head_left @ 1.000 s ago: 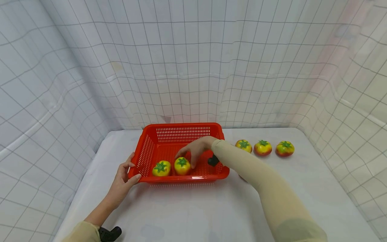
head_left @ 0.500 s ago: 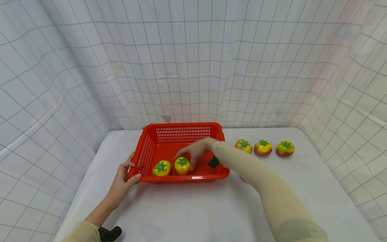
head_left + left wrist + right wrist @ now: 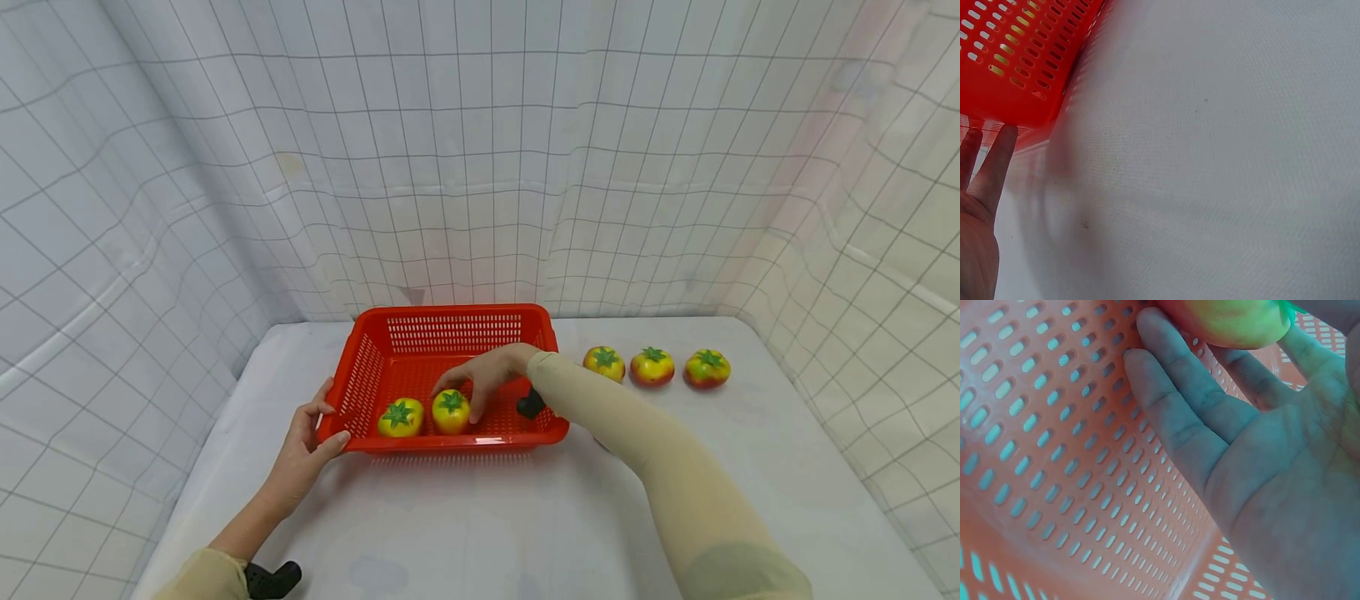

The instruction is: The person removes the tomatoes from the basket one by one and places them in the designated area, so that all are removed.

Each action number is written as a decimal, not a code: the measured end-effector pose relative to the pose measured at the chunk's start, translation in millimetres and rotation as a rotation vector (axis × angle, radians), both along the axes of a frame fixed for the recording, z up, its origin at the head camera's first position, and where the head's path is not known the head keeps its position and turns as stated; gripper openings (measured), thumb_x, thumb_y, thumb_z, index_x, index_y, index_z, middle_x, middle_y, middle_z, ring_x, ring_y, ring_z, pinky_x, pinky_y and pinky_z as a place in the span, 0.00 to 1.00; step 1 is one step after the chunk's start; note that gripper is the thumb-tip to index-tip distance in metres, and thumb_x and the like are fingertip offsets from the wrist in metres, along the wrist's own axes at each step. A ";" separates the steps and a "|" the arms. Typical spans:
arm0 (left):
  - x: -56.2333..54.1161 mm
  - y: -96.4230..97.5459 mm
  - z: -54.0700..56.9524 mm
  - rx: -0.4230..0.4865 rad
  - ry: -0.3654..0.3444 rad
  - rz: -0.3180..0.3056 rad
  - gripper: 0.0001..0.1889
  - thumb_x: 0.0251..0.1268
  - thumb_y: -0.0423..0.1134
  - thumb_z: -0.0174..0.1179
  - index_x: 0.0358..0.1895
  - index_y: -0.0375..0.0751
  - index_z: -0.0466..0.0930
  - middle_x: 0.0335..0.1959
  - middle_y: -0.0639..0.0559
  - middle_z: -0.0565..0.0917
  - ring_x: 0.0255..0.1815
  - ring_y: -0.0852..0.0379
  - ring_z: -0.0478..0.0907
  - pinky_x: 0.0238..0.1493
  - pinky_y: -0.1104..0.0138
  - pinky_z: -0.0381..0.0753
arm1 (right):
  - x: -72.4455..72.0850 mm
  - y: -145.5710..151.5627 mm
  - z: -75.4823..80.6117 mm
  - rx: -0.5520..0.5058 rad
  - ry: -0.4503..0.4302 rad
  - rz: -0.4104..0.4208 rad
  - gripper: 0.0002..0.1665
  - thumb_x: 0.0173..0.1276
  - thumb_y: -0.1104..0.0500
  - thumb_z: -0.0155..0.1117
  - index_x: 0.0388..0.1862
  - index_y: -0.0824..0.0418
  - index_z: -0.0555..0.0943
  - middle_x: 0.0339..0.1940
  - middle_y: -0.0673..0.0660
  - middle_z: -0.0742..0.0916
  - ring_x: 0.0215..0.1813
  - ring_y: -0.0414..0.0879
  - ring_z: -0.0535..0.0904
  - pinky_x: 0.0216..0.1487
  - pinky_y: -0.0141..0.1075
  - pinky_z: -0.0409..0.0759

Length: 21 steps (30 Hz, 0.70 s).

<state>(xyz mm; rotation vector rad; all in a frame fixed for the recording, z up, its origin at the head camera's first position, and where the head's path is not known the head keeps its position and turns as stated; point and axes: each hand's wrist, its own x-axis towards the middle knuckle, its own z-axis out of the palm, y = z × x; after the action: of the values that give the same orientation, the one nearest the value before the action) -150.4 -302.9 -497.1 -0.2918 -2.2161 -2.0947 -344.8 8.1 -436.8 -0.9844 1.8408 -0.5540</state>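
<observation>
A red plastic basket [image 3: 453, 315] with slotted walls stands on the white table. My left hand [image 3: 303, 446] holds its near left corner, thumb on the front rim and fingers along the left side; two fingers touch the red plastic in the left wrist view. Inside the basket, my right hand [image 3: 487, 375] reaches over a yellow-red tomato [image 3: 450, 412] with a green star-shaped top, thumb on its right and fingers behind it. The right wrist view shows this tomato [image 3: 1229, 322] between the fingers, low in the basket. Left of it lies a second tomato [image 3: 401, 417].
Right of the basket, three more tomatoes, including a middle one [image 3: 652, 367], lie in a row on the table [image 3: 465, 517]. Something small shows at the edge of the right sleeve [image 3: 637, 417], mostly hidden. White grid-patterned curtains [image 3: 480, 167] enclose the back and sides.
The right hand and its tomato have shifted very slightly left, toward the other tomato in the basket. The left hand and the basket stay where they were.
</observation>
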 end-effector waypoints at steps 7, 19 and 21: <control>-0.3 0.1 -0.3 -0.008 -0.003 0.003 0.18 0.75 0.25 0.53 0.59 0.37 0.56 0.86 0.52 0.40 0.80 0.48 0.47 0.55 0.69 0.81 | 0.7 0.2 -1.0 -0.007 -0.030 -0.008 0.43 0.59 0.57 0.78 0.72 0.35 0.72 0.67 0.42 0.74 0.69 0.44 0.66 0.62 0.40 0.77; 0.3 0.3 0.6 -0.033 -0.010 0.016 0.18 0.75 0.26 0.53 0.59 0.37 0.55 0.86 0.53 0.41 0.81 0.45 0.46 0.54 0.69 0.82 | 0.3 -0.5 -1.9 -0.017 -0.053 -0.006 0.39 0.61 0.58 0.77 0.69 0.36 0.73 0.65 0.44 0.76 0.67 0.45 0.69 0.62 0.38 0.77; -0.1 0.1 1.0 -0.031 -0.012 0.017 0.18 0.75 0.26 0.53 0.59 0.37 0.56 0.86 0.53 0.41 0.81 0.45 0.46 0.54 0.69 0.82 | 0.5 0.0 -0.1 -0.014 -0.045 -0.018 0.39 0.61 0.57 0.78 0.69 0.37 0.74 0.65 0.44 0.76 0.67 0.45 0.69 0.62 0.39 0.77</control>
<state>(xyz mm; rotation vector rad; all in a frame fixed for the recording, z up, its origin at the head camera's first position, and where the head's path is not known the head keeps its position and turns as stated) -150.5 -302.8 -496.2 -0.2627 -2.2515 -2.0601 -344.3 8.1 -436.9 -0.9578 1.8093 -0.5958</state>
